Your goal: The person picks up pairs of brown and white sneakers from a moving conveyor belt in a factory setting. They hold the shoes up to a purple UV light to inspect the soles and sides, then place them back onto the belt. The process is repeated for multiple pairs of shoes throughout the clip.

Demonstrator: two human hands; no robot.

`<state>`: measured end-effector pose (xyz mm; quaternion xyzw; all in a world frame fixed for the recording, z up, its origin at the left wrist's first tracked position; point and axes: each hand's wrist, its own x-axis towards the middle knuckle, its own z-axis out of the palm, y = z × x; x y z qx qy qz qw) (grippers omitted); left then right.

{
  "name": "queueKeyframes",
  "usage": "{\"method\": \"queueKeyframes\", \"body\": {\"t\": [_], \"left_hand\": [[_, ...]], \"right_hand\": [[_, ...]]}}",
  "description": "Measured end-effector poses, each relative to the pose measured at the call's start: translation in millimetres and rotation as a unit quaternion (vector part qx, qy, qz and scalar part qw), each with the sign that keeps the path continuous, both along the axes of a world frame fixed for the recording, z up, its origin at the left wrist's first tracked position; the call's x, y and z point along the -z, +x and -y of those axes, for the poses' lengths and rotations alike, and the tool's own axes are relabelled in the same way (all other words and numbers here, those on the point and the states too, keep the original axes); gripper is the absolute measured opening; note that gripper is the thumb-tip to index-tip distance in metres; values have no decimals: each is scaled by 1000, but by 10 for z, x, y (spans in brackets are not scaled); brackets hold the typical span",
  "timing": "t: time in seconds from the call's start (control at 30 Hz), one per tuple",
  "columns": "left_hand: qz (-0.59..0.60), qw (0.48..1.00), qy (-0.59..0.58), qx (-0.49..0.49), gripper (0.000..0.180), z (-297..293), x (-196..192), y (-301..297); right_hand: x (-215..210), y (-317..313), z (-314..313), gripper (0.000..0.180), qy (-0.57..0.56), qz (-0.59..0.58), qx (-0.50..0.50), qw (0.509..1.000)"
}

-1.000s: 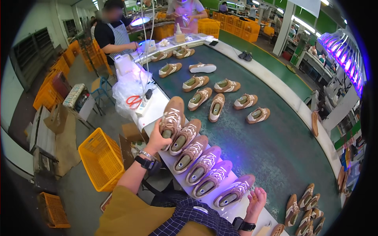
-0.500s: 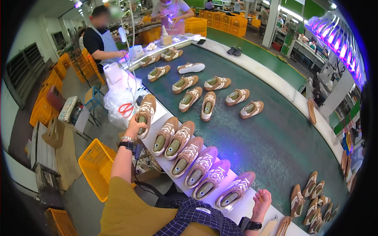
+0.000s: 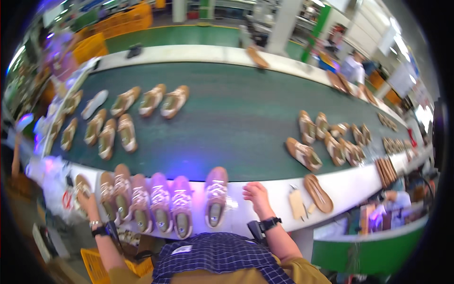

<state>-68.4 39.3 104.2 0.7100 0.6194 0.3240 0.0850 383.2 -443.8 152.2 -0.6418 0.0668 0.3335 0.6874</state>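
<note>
My left hand [image 3: 88, 202] grips a brown sneaker [image 3: 82, 182] at the left end of a row of sneakers on the white ledge. The fingers are partly blurred. Beside it stand several brown sneakers with white laces, toes pointing away, such as one sneaker [image 3: 122, 191] and another sneaker [image 3: 182, 206] tinted purple by the light. A single sneaker [image 3: 216, 196] stands apart at the right of the row. My right hand [image 3: 257, 198] hovers over the ledge to the right of that sneaker, fingers loosely bent and nothing in them.
Beyond the white ledge [image 3: 246, 222] lies a dark green conveyor belt [image 3: 227, 128] with sneakers grouped left and right. A loose sole [image 3: 318, 193] and a beige flat piece [image 3: 297, 204] lie right of my right hand. At far left sits a plastic bag [image 3: 49, 189] with red scissors [image 3: 67, 199].
My view has swung to the right, showing more of the belt's right side. My left hand still holds the sneaker. My right hand remains empty above the ledge.
</note>
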Motion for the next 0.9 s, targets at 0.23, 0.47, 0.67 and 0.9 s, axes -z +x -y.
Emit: {"method": "queueKeyframes", "body": {"t": [0.23,0.47,0.67,0.9], "left_hand": [[322,771,-361,414,54,1761,-1150,2162],[37,666,-489,562,84,2845,-1077,2759],[-69,743,-337,574,99,3207,-911,3021],[-8,809,-310,499,80,3481,-661,3207]], "right_hand": [[129,328,492,17,-49,-3,56,997],[285,1182,1186,43,-310,213,78,923],[-51,2079,1778,66,-458,366,75,807],[102,2868,2125,71,-536,272,-117,791]]}}
